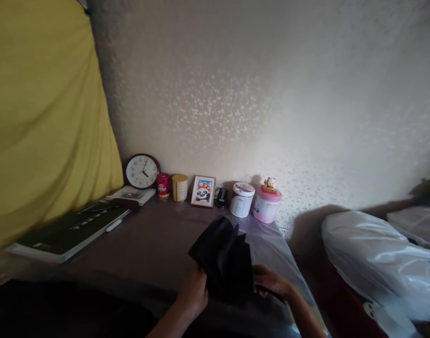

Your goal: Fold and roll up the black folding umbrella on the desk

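A folded black cloth stands up from the near part of a dark table. My left hand grips its lower left edge with the fingers curled round the fabric. My right hand holds the lower right edge, fingers closed on it. Both hands are low in the view, close together, with the cloth between them.
Along the wall stand a round clock, a red tin, a yellow tin, a framed panda picture, a white tub and a pink tub. A flat green book lies left. A yellow curtain hangs left; plastic bags lie right.
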`<state>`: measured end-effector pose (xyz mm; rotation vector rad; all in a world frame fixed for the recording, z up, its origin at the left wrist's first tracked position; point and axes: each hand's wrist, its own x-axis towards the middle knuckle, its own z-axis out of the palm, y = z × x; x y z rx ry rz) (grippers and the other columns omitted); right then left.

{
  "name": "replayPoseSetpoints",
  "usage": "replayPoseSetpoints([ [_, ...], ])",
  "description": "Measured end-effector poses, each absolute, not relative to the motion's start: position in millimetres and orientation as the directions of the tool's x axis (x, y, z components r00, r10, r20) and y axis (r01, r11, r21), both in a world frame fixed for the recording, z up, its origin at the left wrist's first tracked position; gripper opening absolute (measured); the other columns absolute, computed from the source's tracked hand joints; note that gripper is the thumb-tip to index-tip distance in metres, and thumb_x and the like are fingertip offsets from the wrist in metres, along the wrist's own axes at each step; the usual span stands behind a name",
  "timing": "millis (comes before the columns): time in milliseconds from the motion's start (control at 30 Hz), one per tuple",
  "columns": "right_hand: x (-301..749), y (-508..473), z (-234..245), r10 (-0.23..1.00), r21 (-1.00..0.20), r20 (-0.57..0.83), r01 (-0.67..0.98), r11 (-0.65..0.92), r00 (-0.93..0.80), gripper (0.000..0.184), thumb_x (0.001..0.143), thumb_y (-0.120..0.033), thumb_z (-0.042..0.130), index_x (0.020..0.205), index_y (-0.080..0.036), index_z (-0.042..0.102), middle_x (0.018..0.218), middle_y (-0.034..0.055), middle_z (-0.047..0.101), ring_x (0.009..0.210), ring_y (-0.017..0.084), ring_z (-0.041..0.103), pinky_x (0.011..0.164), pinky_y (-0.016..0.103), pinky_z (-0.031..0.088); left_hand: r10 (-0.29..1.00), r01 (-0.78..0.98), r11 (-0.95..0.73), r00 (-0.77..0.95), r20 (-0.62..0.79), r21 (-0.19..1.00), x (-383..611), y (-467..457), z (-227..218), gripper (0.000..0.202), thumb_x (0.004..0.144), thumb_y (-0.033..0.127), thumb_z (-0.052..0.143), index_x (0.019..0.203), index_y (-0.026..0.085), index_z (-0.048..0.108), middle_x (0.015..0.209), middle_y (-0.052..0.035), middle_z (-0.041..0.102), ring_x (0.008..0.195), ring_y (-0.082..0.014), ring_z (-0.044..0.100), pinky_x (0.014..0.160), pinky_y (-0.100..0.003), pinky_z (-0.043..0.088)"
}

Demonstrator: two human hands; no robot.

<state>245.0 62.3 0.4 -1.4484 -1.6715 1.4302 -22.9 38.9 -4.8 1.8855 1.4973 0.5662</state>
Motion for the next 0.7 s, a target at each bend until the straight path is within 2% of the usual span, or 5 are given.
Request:
replayPoseSetpoints([
  [167,277.8,39.2,2.8,0.905,-0.824,-0.383,0.512,-0.244,-0.186,0.016,0.066,-0.033,0.057,0.07,-0.018,0.055,0.05,-0.0044,0.055,0.041,0.008,0.049,0.04,0.017,0.036,0.964,0.749,-0.174,0.263,-0.046,0.639,-24.9,36.8,-10.4,0.076,0.065,0.007,0.048,0.137,0.016,0.024,0.134,-0.0181,0.038,0.1,-0.0268,0.056,0.084,-0.037,0.042],
  [333,294.0,24.2,-3.9,0.947,-0.821,-0.302,0.533,-0.202,-0.106,0.024,0.065,-0.042,0.056,0.063,-0.018,0.053,0.046,-0.0045,0.052,0.041,0.01,0.05,0.041,0.02,0.037,0.938,0.67,-0.243,0.346,-0.005,0.702,-37.2,31.3,-3.5,0.078,0.069,0.016,0.051,0.14,0.021,0.019,0.135,-0.013,0.042,0.114,-0.0247,0.048,0.093,-0.033,0.038],
  [500,309.2,23.3,-11.9,0.968,-0.776,-0.243,0.612,-0.152,-0.068,0.031,0.068,-0.049,0.055,0.062,-0.019,0.055,0.043,-0.0032,0.052,0.042,0.013,0.053,0.042,0.023,0.038,0.933,0.663,-0.223,0.358,-0.041,0.714,-34.6,23.9,-6.0,0.083,0.07,0.012,0.047,0.143,0.021,0.008,0.111,-0.011,0.062,0.098,-0.0238,0.059,0.085,-0.035,0.042],
  [567,311.4,25.3,-6.8,0.991,-0.738,-0.128,0.67,-0.073,-0.033,0.031,0.069,-0.05,0.055,0.062,-0.019,0.059,0.051,0.0005,0.059,0.051,0.017,0.058,0.048,0.026,0.043,0.942,0.755,-0.214,0.328,-0.074,0.62,-28.9,20.8,-10.1,0.085,0.07,0.009,0.046,0.142,0.017,0.003,0.092,-0.0117,0.067,0.085,-0.0255,0.063,0.077,-0.037,0.044],
  [700,290.7,29.8,27.8,0.93,-0.665,0.347,0.731,0.152,0.123,0.031,0.076,-0.048,0.053,0.087,-0.021,0.066,0.093,0.0092,0.067,0.079,0.023,0.063,0.071,0.032,0.05,0.952,0.846,-0.213,0.292,-0.09,0.489,-18.6,15.2,-9.5,0.084,0.07,0.004,0.043,0.141,0.012,0.0,0.085,-0.015,0.067,0.079,-0.0286,0.064,0.07,-0.04,0.045],
])
